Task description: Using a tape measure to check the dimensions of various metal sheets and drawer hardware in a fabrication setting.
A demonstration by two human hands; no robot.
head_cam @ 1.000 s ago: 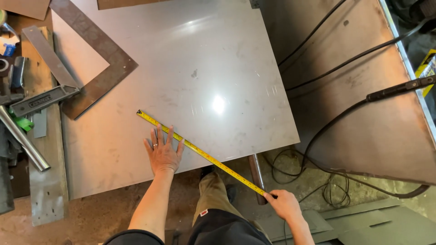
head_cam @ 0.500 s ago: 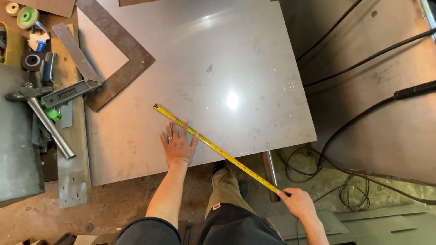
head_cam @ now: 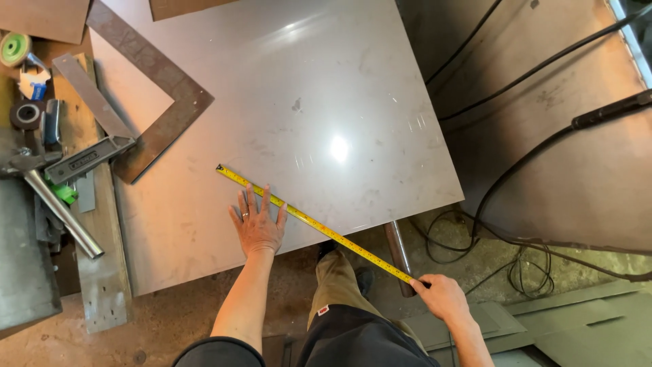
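A large grey metal sheet [head_cam: 285, 102] lies flat in front of me. A yellow tape measure blade [head_cam: 319, 228] stretches diagonally across its near edge, from a tip on the sheet at the left down to the right past the edge. My left hand [head_cam: 257, 224] rests flat on the sheet with fingers spread, just beside the tape. My right hand [head_cam: 441, 295] grips the tape's lower end off the sheet, above the floor. My legs show below the sheet edge.
A rusty L-shaped steel square [head_cam: 159, 88] lies on the sheet's left part. Left of it are a metal tube [head_cam: 61, 211], a framing square [head_cam: 92, 102], tape rolls [head_cam: 27, 114] and small tools. Black cables [head_cam: 516, 177] run over the floor at the right. A pipe leg [head_cam: 399, 255] stands under the sheet edge.
The view has shifted, so the sheet and tools sit lower right in frame. Both hands and the tape keep the same pose on the sheet.
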